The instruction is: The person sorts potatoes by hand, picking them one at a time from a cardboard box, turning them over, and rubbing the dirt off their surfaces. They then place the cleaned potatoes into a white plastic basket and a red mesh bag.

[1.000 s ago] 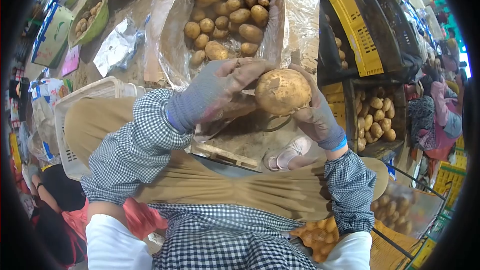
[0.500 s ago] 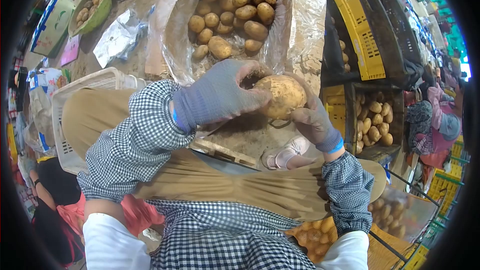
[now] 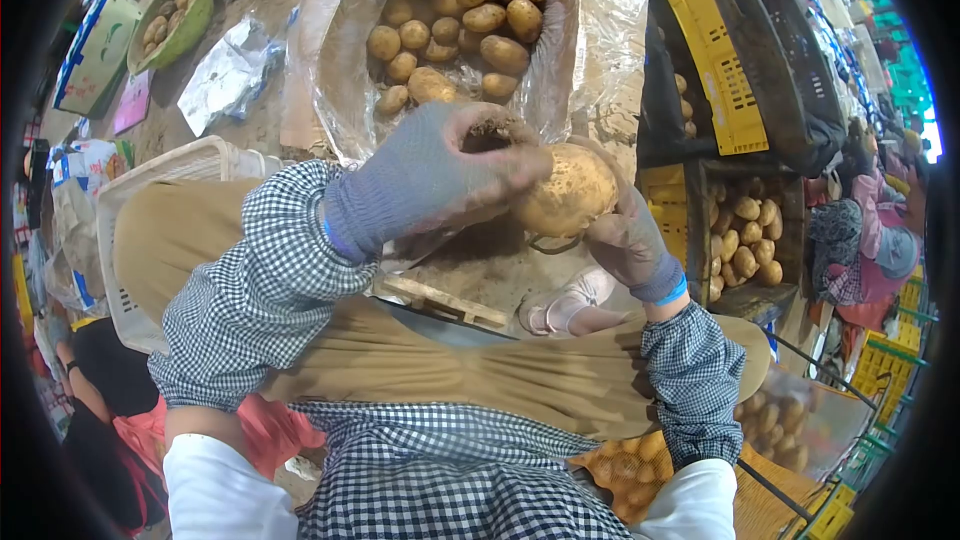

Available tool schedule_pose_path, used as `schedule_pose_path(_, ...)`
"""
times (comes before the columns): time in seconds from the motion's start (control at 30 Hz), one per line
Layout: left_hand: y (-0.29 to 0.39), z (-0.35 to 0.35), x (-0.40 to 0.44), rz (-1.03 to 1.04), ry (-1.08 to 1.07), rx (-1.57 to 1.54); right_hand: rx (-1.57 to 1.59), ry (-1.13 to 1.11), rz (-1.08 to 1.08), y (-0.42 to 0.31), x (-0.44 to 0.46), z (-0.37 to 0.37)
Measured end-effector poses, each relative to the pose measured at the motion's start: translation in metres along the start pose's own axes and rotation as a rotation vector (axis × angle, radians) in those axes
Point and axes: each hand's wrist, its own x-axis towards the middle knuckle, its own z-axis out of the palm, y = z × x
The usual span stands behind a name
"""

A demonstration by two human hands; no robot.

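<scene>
A large tan potato (image 3: 572, 190) with soil marks is held up in front of me between both gloved hands. My right hand (image 3: 632, 245) grips it from the right, thumb in front and fingers behind. From the left, my left hand (image 3: 435, 175) has its curled fingers and thumb against the potato's side; the fingertips are partly blurred and dirty. Just beyond my hands, an open carton lined with clear plastic (image 3: 600, 50) contains several loose potatoes (image 3: 484, 18).
A white plastic crate (image 3: 118, 240) stands at my left. Yellow crates (image 3: 715, 60) and a dark crate of potatoes (image 3: 742, 240) are at right, near a mesh bag of potatoes (image 3: 630, 470). A green basket (image 3: 190, 35) lies at upper left. Other people sit nearby.
My left hand has shifted slightly up and left, its thumb moving up across the potato's edge. The right hand keeps its grip. The whole view has shifted a little.
</scene>
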Motion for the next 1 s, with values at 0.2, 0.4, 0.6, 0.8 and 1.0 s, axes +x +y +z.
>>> schedule_pose_path(0.2,0.002,0.001,-0.003,-0.668,-0.157,-0.527,-0.073,-0.030,0.028,0.003,0.002,-0.003)
schedule_pose_path(0.4,0.014,-0.011,0.001,-0.424,-0.152,-0.413,0.116,-0.011,-0.016,-0.002,-0.001,-0.004)
schedule_pose_path(0.6,0.020,-0.002,-0.001,-0.369,-0.156,-0.200,0.095,-0.038,-0.017,-0.005,-0.002,-0.003)
schedule_pose_path(0.8,0.013,0.008,-0.010,-0.206,-0.029,-0.130,0.063,-0.024,-0.009,-0.004,-0.001,-0.005)
schedule_pose_path(1.0,0.013,0.002,-0.009,-0.487,-0.087,-0.439,0.083,-0.027,0.025,-0.003,-0.001,0.000)
